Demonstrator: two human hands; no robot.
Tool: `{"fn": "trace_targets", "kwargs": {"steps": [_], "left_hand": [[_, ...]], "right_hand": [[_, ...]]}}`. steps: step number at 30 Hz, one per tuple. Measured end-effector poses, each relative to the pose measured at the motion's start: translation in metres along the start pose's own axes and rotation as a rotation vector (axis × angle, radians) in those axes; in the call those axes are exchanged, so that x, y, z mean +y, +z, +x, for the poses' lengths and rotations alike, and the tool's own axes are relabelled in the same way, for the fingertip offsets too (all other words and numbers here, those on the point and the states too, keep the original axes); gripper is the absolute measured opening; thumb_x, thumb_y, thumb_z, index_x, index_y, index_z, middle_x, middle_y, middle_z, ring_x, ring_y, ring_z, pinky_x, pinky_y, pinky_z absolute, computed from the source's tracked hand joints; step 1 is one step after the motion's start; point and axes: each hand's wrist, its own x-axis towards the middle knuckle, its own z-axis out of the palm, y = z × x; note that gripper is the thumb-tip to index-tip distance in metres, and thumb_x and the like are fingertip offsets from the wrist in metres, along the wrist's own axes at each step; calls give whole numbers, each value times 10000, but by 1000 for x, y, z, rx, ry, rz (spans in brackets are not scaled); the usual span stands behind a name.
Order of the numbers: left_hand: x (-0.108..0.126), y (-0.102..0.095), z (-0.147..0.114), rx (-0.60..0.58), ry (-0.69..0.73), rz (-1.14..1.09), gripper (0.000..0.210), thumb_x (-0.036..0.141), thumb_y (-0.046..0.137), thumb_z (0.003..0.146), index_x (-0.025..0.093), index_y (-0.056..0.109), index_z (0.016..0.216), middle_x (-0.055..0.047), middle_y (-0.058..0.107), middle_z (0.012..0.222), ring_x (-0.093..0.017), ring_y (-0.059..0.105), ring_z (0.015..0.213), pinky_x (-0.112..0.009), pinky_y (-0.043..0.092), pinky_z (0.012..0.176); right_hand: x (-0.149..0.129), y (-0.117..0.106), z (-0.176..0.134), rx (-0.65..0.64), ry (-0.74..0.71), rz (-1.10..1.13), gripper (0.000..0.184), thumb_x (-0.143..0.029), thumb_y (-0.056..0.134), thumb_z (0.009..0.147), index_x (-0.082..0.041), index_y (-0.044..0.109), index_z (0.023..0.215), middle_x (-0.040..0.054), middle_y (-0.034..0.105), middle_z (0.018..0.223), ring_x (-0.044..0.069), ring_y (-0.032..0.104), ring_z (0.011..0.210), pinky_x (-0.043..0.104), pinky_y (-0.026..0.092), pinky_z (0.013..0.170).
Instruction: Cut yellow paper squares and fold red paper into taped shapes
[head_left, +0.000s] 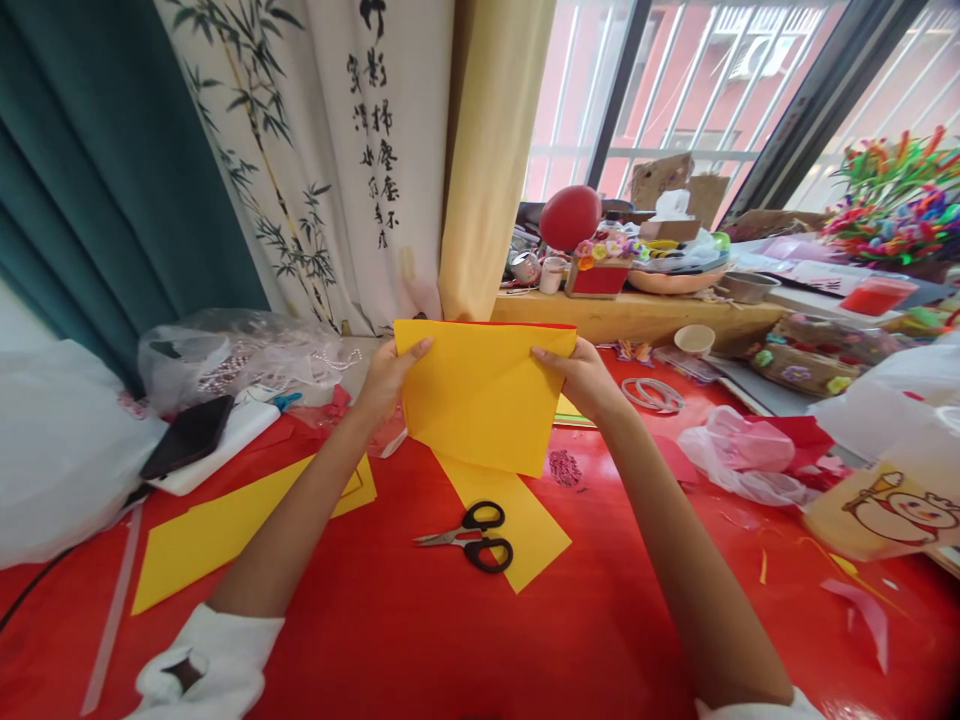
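A sheet of yellow paper (480, 395) is held up over the table between my two hands. A thin red edge shows along its top, behind the yellow. My left hand (388, 378) pinches its left side near the upper corner, thumb in front. On the upper right side, my right hand (581, 375) grips it the same way; the fingers behind are hidden. Below lies another yellow paper piece (536, 530), flat on the table and partly covered by the raised sheet. Scissors with black handles (480, 538) rest partly on that piece, blades pointing left.
Folded yellow paper (217, 530) lies at left, beside a dark phone (187, 437) on a white box. Plastic bags (67, 450) stand at far left. A drink cup (885, 510) and a crumpled pink bag (742, 455) are at right. A crowded windowsill (637, 318) runs behind.
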Motion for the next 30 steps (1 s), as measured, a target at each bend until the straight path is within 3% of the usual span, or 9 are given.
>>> {"fn": "trace_targets", "kwargs": {"steps": [9, 12, 15, 22, 27, 30], "left_hand": [[0, 4, -2, 80, 128, 25, 311, 371, 683, 726, 166, 607, 947, -58, 696, 954, -191, 668, 824, -275, 524, 707], [6, 6, -3, 73, 150, 51, 300, 350, 683, 731, 169, 608, 958, -47, 684, 938, -170, 656, 804, -243, 508, 679], [14, 6, -3, 62, 172, 83, 344, 326, 703, 719, 196, 596, 1020, -17, 663, 910, -134, 637, 775, -199, 486, 650], [19, 7, -4, 39, 177, 120, 453, 317, 722, 698, 245, 548, 1110, 1, 637, 883, -134, 627, 763, -212, 492, 674], [15, 5, -4, 31, 162, 125, 337, 335, 710, 701, 198, 594, 986, -24, 668, 898, -168, 646, 797, -243, 506, 688], [12, 4, -3, 44, 148, 123, 299, 359, 696, 705, 169, 604, 917, -39, 683, 892, -184, 652, 795, -273, 519, 707]], "right_hand": [[-7, 1, 0, 0, -35, -20, 338, -442, 715, 683, -259, 642, 958, 12, 703, 1050, 243, 645, 985, 362, 520, 840], [-11, 1, -2, -6, -60, -12, 406, -400, 704, 711, -296, 592, 1087, -3, 693, 1075, 220, 652, 970, 352, 517, 838], [-14, 1, -4, -10, -105, -3, 485, -362, 681, 743, -333, 514, 1198, -5, 663, 1146, 193, 652, 964, 333, 511, 832], [-16, 2, -5, 7, -94, -13, 546, -359, 714, 685, -356, 510, 1191, -15, 597, 1261, 209, 634, 1004, 357, 510, 833], [-16, -2, -5, -54, -66, 21, 553, -364, 711, 696, -341, 497, 1206, -6, 611, 1242, 202, 628, 1023, 356, 498, 865], [-14, -5, -4, -30, -20, -7, 623, -402, 713, 695, -344, 460, 1262, -2, 672, 1127, 209, 648, 965, 365, 511, 830]]}}
